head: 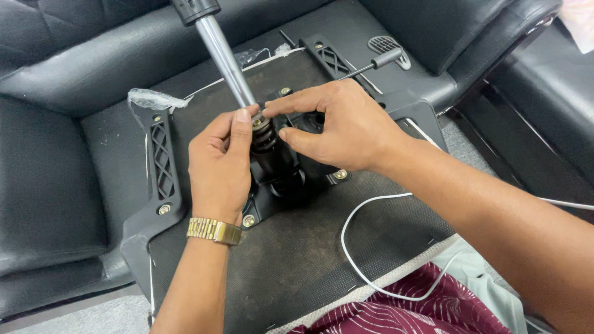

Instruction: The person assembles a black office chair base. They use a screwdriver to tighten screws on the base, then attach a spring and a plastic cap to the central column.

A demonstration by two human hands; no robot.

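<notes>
While the upturned office chair seat (297, 260) lies flat with its fabric underside facing up, both hands work at the black tilt mechanism (281, 179) bolted at its centre. The left hand (219, 167) comes in from six o'clock, a gold metal watch band (214, 231) on the wrist, its fingers wrapped around the ribbed black collar (264, 137) at the foot of the gas lift cylinder (226, 59); the thumb presses against the shiny shaft just above it. The right hand (343, 127) reaches in from four o'clock, its thumb and forefinger pinched on a small part at the top of that collar, too small to tell what it is. The cylinder leans away toward eleven o'clock, ending in a black sleeve at the frame's upper edge. At nine o'clock of the mechanism a black armrest bracket (162, 167) is bolted on, with its twin (331, 59) at one o'clock. A lever with a grey grip (377, 62) sticks out toward two o'clock. A white cable (359, 216) loops across the seat at four o'clock.
</notes>
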